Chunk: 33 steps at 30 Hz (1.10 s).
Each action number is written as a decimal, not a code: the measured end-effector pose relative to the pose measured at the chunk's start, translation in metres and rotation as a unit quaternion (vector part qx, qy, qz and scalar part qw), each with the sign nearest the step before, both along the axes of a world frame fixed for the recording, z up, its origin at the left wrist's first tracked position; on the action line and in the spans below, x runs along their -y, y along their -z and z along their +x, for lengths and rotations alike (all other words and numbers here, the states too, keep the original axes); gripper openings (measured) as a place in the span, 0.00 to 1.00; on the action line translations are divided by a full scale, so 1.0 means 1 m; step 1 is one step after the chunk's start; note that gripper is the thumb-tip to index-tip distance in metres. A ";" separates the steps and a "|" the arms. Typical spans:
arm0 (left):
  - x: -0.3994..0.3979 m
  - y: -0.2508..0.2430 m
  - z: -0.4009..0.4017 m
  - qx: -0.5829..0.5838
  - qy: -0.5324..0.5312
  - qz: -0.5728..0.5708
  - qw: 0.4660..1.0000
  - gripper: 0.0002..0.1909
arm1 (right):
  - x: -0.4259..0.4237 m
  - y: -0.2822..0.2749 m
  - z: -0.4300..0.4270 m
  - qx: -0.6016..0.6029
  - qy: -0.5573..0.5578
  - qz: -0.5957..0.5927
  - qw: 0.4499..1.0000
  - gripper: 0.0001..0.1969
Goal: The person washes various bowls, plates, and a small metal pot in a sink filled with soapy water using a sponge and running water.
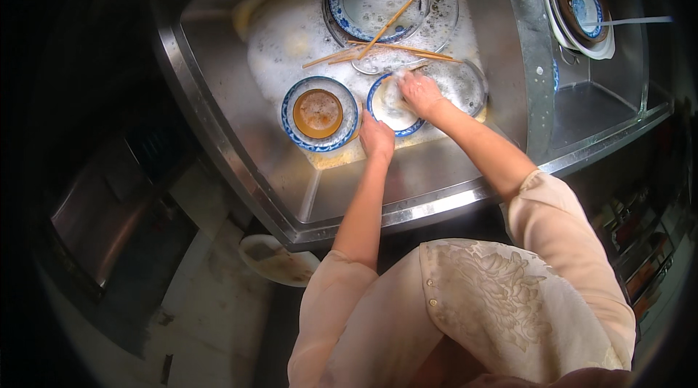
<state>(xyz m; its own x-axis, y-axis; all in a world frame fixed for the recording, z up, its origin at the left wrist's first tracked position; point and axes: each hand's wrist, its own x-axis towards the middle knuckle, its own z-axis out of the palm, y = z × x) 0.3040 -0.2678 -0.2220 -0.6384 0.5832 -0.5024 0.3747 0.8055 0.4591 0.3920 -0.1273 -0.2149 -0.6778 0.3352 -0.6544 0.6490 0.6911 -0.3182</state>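
My left hand (377, 136) grips the left edge of a blue-rimmed white bowl (390, 112) in the foamy water. Inside that bowl's upper right side is my right hand (420, 94), its fingers curled and partly lost in suds. Whether it holds a cloth or sponge I cannot tell. Left of the bowl, an amber bowl (318, 114) with cloudy liquid rests in a blue-and-white dish (292, 129). A clear glass-like dish (471, 85) lies partly under foam beside my right wrist.
The stainless steel sink (240, 115) holds suds, a large blue-and-white plate (341, 6) and several wooden chopsticks (395, 17). In the right-hand basin (591, 112), stacked dishes (608, 50) stand under a thin water stream (643, 20). A pale round container (278, 260) is below the sink's left front.
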 end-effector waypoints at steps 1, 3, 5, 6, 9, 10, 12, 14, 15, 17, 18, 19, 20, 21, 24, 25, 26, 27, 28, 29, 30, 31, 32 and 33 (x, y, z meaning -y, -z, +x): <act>-0.003 0.001 0.002 -0.126 0.060 0.086 0.986 0.24 | 0.004 0.009 -0.002 -0.107 0.104 0.042 0.988 0.15; -0.018 -0.003 0.008 -0.029 0.007 0.049 0.998 0.27 | 0.018 0.026 0.000 -0.262 0.258 0.046 0.929 0.18; -0.019 -0.006 0.006 0.063 -0.052 0.004 0.997 0.30 | 0.036 0.018 0.004 -0.324 0.192 -0.032 0.926 0.19; -0.018 -0.007 0.000 0.097 -0.052 -0.018 0.994 0.32 | 0.031 0.012 0.005 -0.325 0.194 -0.031 0.925 0.19; 0.013 0.003 -0.030 0.108 -0.032 0.002 0.994 0.35 | 0.021 -0.022 -0.005 -0.073 0.076 -0.284 0.953 0.21; -0.001 -0.007 -0.028 -0.027 0.067 0.123 0.990 0.34 | 0.020 -0.027 0.008 -0.102 0.076 -0.305 0.944 0.22; -0.044 -0.054 -0.004 0.271 -0.097 -0.018 0.958 0.27 | 0.025 -0.023 0.051 -0.257 0.099 -0.271 0.922 0.22; -0.051 -0.062 -0.024 0.287 -0.078 -0.053 0.953 0.22 | 0.026 -0.048 0.038 -0.245 0.139 -0.267 0.922 0.20; -0.053 -0.063 -0.035 0.306 -0.057 -0.091 0.946 0.17 | 0.026 -0.056 0.033 -0.229 0.182 -0.264 0.919 0.18; -0.053 -0.068 -0.045 0.257 -0.009 -0.099 0.961 0.17 | 0.026 -0.060 0.033 -0.228 0.195 -0.254 0.920 0.18; -0.052 -0.071 -0.046 0.212 -0.029 -0.068 0.974 0.19 | 0.023 -0.065 0.038 -0.245 0.308 -0.347 0.851 0.19; -0.048 -0.073 -0.052 0.163 -0.054 -0.037 0.984 0.21 | 0.018 -0.076 0.036 -0.258 0.407 -0.435 0.761 0.20; -0.036 -0.063 -0.059 0.225 -0.076 -0.062 0.969 0.25 | 0.012 -0.088 0.036 -0.253 0.453 -0.449 0.728 0.20; -0.034 -0.065 -0.054 0.227 -0.074 -0.062 0.969 0.25 | 0.007 -0.095 0.039 -0.211 0.548 -0.478 0.653 0.20; -0.029 -0.085 -0.035 0.616 -0.339 0.079 0.706 0.25 | 0.004 -0.076 0.053 -0.245 0.652 -0.516 0.499 0.19; -0.028 -0.086 -0.031 0.616 -0.339 0.078 0.707 0.25 | 0.001 -0.072 0.054 -0.253 0.666 -0.495 0.498 0.20; -0.028 -0.087 -0.025 0.650 -0.332 0.126 0.673 0.24 | -0.002 -0.068 0.056 -0.260 0.681 -0.473 0.496 0.21; -0.022 -0.091 -0.025 0.675 -0.327 0.173 0.639 0.23 | -0.007 -0.065 0.054 -0.258 0.678 -0.480 0.493 0.21; -0.023 -0.095 -0.022 0.678 -0.323 0.175 0.637 0.22 | -0.017 -0.060 0.058 -0.190 0.643 -0.402 0.624 0.20; -0.023 -0.097 -0.020 0.675 -0.325 0.172 0.640 0.22 | -0.024 -0.054 0.063 -0.117 0.587 -0.313 0.737 0.20; -0.022 -0.098 -0.018 0.666 -0.312 0.179 0.653 0.22 | -0.027 -0.046 0.066 -0.116 0.586 -0.317 0.736 0.20; -0.022 -0.099 -0.018 0.659 -0.296 0.186 0.666 0.22 | -0.028 -0.037 0.072 -0.078 0.482 -0.150 0.860 0.19; -0.021 -0.100 -0.019 0.659 -0.297 0.187 0.665 0.21 | -0.030 -0.028 0.079 -0.036 0.352 0.025 0.935 0.18; -0.022 -0.102 -0.021 0.657 -0.296 0.186 0.667 0.21 | -0.032 -0.016 0.090 -0.067 0.260 0.130 0.955 0.19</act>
<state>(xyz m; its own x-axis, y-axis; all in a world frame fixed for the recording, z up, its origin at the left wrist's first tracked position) 0.2835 -0.2456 -0.1200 0.0371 0.6649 -0.7460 -0.8829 0.3715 0.2873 0.4821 -0.0958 -0.1985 -0.4476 0.7881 -0.4226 0.8911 0.3537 -0.2842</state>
